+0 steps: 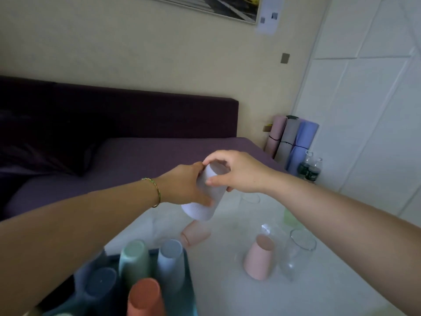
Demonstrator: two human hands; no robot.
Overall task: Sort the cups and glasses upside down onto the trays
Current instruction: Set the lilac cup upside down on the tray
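Both hands hold a pale lilac cup [205,201] tilted in the air above the white table [227,281]. My left hand [184,185] wraps its side; my right hand [237,172] pinches its upper end. A dark teal tray [190,290] at the lower left carries upside-down cups: green [133,261], grey-blue [170,258], dark blue [98,283] and terracotta [144,297]. On the table a pink cup [196,233] lies on its side, another pink cup [259,258] stands inverted, and a clear glass [298,252] stands next to it. A light green cup [290,217] is partly hidden by my right forearm.
Another clear glass [250,199] stands behind the held cup. A purple bed [136,156] borders the table's far side. Rolled mats [293,140] and two dark bottles [309,169] stand on the floor by the white door [364,110] at the right.
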